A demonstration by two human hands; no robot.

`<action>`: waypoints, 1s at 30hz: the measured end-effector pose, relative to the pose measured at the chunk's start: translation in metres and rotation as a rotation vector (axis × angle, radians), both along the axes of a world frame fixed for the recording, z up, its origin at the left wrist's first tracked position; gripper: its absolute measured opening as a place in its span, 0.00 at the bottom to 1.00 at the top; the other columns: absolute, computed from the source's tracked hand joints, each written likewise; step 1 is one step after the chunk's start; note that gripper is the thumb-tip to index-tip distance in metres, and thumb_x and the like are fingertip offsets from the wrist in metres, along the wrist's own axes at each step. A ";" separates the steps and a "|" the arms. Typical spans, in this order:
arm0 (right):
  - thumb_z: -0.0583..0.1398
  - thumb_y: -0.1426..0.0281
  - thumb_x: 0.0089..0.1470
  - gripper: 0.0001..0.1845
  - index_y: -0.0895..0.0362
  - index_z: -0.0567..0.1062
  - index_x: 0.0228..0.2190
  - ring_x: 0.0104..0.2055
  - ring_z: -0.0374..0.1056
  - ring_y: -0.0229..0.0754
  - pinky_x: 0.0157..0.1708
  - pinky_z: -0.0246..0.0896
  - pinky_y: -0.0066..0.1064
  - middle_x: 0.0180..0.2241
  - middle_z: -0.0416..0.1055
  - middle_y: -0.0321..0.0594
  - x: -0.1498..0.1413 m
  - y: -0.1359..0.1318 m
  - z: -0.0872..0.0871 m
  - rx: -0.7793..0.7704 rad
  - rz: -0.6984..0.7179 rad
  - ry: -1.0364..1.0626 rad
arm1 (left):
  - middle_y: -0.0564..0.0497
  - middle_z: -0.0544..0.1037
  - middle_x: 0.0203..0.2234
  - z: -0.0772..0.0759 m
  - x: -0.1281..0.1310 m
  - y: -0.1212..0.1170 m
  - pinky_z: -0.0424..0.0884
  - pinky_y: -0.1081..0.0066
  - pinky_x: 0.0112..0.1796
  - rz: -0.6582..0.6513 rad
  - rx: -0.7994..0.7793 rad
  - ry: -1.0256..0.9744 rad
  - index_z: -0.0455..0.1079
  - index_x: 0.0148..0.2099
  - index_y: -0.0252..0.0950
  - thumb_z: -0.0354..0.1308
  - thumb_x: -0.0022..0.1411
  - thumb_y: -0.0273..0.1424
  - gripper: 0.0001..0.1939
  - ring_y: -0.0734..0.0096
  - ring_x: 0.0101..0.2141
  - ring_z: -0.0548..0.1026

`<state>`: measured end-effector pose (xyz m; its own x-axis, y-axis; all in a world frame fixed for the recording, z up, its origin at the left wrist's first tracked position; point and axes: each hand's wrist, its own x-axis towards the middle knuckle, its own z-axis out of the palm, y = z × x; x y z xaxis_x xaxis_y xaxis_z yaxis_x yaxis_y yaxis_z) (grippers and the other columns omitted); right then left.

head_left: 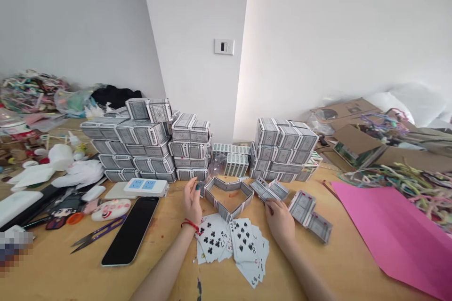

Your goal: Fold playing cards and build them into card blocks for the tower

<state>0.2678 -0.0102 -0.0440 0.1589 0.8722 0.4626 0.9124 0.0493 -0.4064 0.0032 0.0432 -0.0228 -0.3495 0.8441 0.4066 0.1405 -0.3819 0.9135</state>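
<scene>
A heart-shaped frame of folded playing cards (218, 207) stands on the wooden table in front of me. My left hand (192, 201) is at its left side, fingers raised and apart from the thumb. A small grey card piece (202, 190) sits beside that thumb; it does not look gripped. With fingers curled, my right hand (280, 218) holds the near edge of a joined folded-card piece (263, 190) right of the heart. Loose playing cards (243, 240) lie face up in a spread between my forearms. Another folded-card piece (303, 207) rests to the right.
Stacked card blocks (141, 138) rise behind on the left, with another stack (282, 148) on the right. A phone (130, 230), scissors (99, 234) and a white power strip (146, 186) lie left. Pink paper (384, 235) and cardboard (395, 155) are right.
</scene>
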 end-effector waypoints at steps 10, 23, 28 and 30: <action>0.51 0.53 0.53 0.20 0.56 0.70 0.28 0.25 0.67 0.42 0.28 0.66 0.37 0.35 0.72 0.46 0.011 -0.013 0.006 0.122 -0.038 0.524 | 0.45 0.66 0.55 -0.006 -0.002 0.013 0.58 0.59 0.55 -0.481 -0.139 -0.052 0.59 0.58 0.38 0.50 0.59 0.37 0.25 0.60 0.55 0.63; 0.54 0.50 0.50 0.19 0.53 0.62 0.25 0.36 0.73 0.47 0.40 0.68 0.42 0.45 0.67 0.49 -0.017 -0.014 0.010 0.004 0.172 0.981 | 0.47 0.65 0.55 0.003 0.002 0.007 0.52 0.58 0.57 -0.525 -0.139 0.290 0.62 0.55 0.39 0.47 0.59 0.32 0.21 0.62 0.57 0.58; 0.54 0.51 0.50 0.18 0.54 0.65 0.26 0.37 0.73 0.48 0.40 0.68 0.42 0.43 0.69 0.48 -0.022 -0.012 0.009 0.027 0.173 0.932 | 0.45 0.63 0.55 -0.001 0.008 -0.003 0.55 0.57 0.55 -0.445 -0.019 0.463 0.57 0.57 0.40 0.45 0.61 0.32 0.21 0.62 0.56 0.59; 0.54 0.51 0.50 0.19 0.54 0.66 0.27 0.36 0.73 0.47 0.39 0.68 0.40 0.41 0.70 0.47 -0.021 -0.012 0.007 0.033 0.149 0.888 | 0.45 0.63 0.54 0.000 0.007 -0.009 0.57 0.58 0.54 -0.331 0.025 0.523 0.55 0.58 0.40 0.42 0.63 0.32 0.21 0.63 0.55 0.59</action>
